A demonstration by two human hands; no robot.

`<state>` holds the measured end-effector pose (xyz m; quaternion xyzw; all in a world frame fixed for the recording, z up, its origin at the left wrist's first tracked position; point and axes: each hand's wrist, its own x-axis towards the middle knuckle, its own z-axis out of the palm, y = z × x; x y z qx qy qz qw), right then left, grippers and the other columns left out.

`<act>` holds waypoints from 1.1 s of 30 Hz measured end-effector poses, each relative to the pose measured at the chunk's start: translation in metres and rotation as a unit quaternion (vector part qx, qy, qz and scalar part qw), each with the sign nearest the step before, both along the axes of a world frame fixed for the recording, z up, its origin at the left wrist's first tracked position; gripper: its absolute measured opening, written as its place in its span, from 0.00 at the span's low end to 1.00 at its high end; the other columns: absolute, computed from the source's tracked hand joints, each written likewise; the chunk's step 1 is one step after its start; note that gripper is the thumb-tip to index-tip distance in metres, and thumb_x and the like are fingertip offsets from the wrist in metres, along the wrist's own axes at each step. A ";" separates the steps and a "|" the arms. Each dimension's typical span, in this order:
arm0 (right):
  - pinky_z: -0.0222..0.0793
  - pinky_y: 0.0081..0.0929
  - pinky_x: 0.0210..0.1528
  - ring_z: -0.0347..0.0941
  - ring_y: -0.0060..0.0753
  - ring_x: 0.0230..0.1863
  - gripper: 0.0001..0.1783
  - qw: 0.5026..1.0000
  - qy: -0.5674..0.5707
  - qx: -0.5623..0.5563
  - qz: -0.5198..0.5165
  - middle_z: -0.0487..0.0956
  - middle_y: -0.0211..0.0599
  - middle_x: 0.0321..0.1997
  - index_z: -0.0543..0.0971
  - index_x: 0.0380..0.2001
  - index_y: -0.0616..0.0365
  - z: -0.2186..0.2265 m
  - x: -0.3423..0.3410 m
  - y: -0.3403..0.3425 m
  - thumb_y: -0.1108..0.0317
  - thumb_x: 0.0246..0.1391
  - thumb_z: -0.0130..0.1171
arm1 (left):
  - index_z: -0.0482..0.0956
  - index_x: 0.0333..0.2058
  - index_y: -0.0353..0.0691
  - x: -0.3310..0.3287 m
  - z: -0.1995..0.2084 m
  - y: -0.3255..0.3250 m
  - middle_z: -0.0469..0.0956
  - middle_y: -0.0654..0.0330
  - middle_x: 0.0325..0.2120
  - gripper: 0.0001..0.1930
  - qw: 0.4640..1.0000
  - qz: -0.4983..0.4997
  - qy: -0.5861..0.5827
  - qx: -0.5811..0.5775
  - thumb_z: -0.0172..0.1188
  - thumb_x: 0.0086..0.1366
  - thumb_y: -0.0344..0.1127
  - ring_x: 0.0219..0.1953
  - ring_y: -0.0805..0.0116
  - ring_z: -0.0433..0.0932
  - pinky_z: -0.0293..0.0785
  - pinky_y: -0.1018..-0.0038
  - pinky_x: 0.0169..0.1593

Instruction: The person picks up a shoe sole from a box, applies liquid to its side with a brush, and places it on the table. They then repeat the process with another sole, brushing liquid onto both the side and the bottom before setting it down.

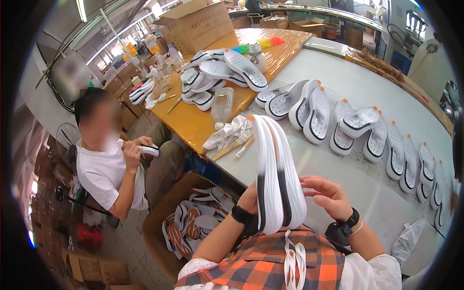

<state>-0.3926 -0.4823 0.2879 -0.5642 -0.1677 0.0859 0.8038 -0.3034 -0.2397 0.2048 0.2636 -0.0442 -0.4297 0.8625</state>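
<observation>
A pair of white shoe soles (pixel 282 183) with black side stripes stands upright, side by side, in front of my apron. Behind their left edge, my left hand (pixel 248 199) is closed on them, its fingers mostly hidden by the soles. My right hand (pixel 331 197) is close to the right sole's edge with its fingers spread and slightly bent; whether the fingertips touch the sole cannot be told. Across the grey tabletop (pixel 333 171) runs a row of similar soles (pixel 319 113), some overlapping, with grey insides facing up.
Left of the soles lie a white cloth (pixel 231 134) and a brush (pixel 244 147). More soles (pixel 227 70) are piled on the orange-covered table (pixel 193 126) beside a clear plastic container (pixel 223 104). A box of soles (pixel 153 237) stands low left. A seated co-worker (pixel 108 166) handles a sole.
</observation>
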 end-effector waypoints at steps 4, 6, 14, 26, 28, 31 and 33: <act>0.58 0.34 0.59 0.58 0.35 0.62 0.26 0.987 -0.051 -0.152 0.033 0.59 0.42 0.65 0.69 0.54 0.58 0.004 0.003 0.016 0.70 0.50 0.59 | 0.65 0.52 0.29 -0.016 0.023 0.035 0.74 0.50 0.44 0.30 0.986 0.158 -0.060 0.004 0.56 0.50 0.35 0.45 0.57 0.75 0.70 0.63 0.53; 0.60 0.32 0.57 0.60 0.36 0.61 0.24 0.955 -0.142 -0.248 0.083 0.61 0.42 0.63 0.71 0.53 0.57 0.016 0.018 0.028 0.71 0.50 0.57 | 0.66 0.51 0.29 -0.021 0.004 0.070 0.74 0.49 0.42 0.29 0.963 0.268 -0.028 0.004 0.55 0.49 0.35 0.44 0.56 0.75 0.71 0.63 0.51; 0.70 0.33 0.41 0.74 0.43 0.38 0.13 0.831 -0.219 -0.511 -0.026 0.77 0.45 0.40 0.77 0.39 0.57 0.003 0.179 0.079 0.71 0.48 0.54 | 0.65 0.49 0.34 -0.053 0.053 0.138 0.71 0.54 0.45 0.26 0.701 0.455 -0.352 0.422 0.57 0.49 0.23 0.46 0.60 0.72 0.69 0.66 0.50; 0.70 0.36 0.38 0.71 0.42 0.41 0.04 0.588 -0.461 -0.665 0.006 0.71 0.38 0.34 0.72 0.26 0.57 -0.051 0.214 0.127 0.75 0.43 0.52 | 0.73 0.42 0.47 -0.094 0.090 0.098 0.71 0.59 0.32 0.16 0.330 0.182 -0.736 0.562 0.50 0.53 0.32 0.46 0.58 0.67 0.53 0.60 0.61; 0.69 0.36 0.38 0.71 0.43 0.39 0.04 0.575 -0.470 -0.669 -0.011 0.73 0.39 0.31 0.73 0.28 0.57 -0.036 0.206 0.126 0.74 0.45 0.52 | 0.74 0.40 0.47 -0.095 0.087 0.087 0.71 0.60 0.31 0.13 0.329 0.193 -0.731 0.566 0.50 0.53 0.33 0.46 0.58 0.67 0.53 0.61 0.61; 0.69 0.30 0.36 0.73 0.42 0.34 0.06 0.662 -0.374 -0.640 -0.115 0.76 0.40 0.29 0.73 0.33 0.59 -0.010 0.188 0.113 0.72 0.50 0.53 | 0.75 0.36 0.47 -0.091 0.085 0.074 0.72 0.60 0.30 0.10 0.331 0.220 -0.735 0.549 0.50 0.54 0.33 0.46 0.59 0.67 0.53 0.61 0.61; 0.68 0.21 0.30 0.72 0.29 0.26 0.15 0.853 -0.164 -0.482 -0.115 0.78 0.40 0.30 0.69 0.45 0.63 0.000 0.177 0.092 0.70 0.54 0.54 | 0.76 0.33 0.46 -0.094 0.083 0.061 0.74 0.60 0.29 0.08 0.346 0.222 -0.745 0.525 0.50 0.54 0.34 0.46 0.60 0.69 0.52 0.61 0.61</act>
